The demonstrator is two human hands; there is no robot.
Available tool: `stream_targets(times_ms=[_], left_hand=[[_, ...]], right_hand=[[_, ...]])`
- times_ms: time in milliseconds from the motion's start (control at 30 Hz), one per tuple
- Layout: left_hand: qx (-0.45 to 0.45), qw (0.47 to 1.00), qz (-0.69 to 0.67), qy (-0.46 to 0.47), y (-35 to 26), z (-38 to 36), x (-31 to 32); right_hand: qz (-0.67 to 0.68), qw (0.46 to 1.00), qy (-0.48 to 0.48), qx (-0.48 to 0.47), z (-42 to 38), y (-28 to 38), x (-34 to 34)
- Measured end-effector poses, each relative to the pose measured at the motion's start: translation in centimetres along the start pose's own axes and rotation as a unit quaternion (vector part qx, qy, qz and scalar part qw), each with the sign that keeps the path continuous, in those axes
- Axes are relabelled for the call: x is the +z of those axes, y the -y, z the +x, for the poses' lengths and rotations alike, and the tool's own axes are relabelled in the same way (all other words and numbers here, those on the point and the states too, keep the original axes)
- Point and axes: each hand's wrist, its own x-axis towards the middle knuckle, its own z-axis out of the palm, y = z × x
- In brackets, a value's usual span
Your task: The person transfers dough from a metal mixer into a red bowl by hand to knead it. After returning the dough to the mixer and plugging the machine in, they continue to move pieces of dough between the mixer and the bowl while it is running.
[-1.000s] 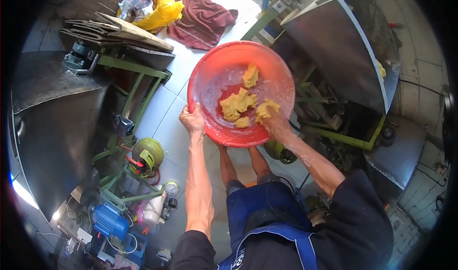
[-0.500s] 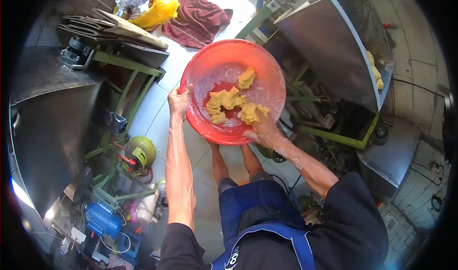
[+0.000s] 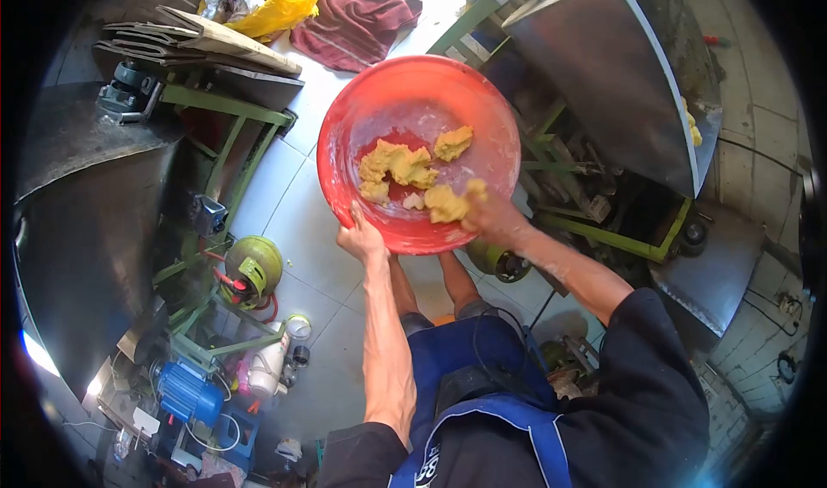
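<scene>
Nearest to us we note the person's dark sleeves and blue apron, with bare legs below on the white tiled floor. The left hand is closed on the near-left rim of the red plastic basin, thumb over the edge, carrying it clear of the floor. The right hand sits at the near-right rim, fingers curled round a lump of yellow dough just inside the basin. Further dough pieces lie on the basin's floury bottom, one smaller piece slightly farther in.

To the near left we record a blue electric motor, a white bottle and a green gas cylinder beside a green steel frame. A large steel hopper stands to the right of the basin, with dough traces at its edge. At the far side lie a maroon cloth, a yellow plastic bag and stacked boards.
</scene>
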Motion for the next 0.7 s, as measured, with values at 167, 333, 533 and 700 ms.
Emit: stream_targets(times_ms=[167, 333, 533, 700], left_hand=[[0.014, 0.999, -0.053, 0.005, -1.4, 1.1, 2.2], [0.057, 0.991, 0.116, 0.024, 0.4, 4.8, 0.3], [0.099, 0.968, 0.132, 0.190, -4.6, 9.1, 3.6], [-0.057, 0.995, 0.062, 0.060, -3.7, 0.2, 2.2]], right_hand=[[0.090, 0.954, -0.174, 0.225, 4.6, 5.8, 3.4], [0.148, 0.971, -0.184, 0.042, 8.1, 7.7, 3.1], [-0.055, 0.990, -0.122, 0.049, 0.0, -1.8, -2.4], [0.151, 0.973, -0.147, 0.088, 7.4, 6.5, 1.9]])
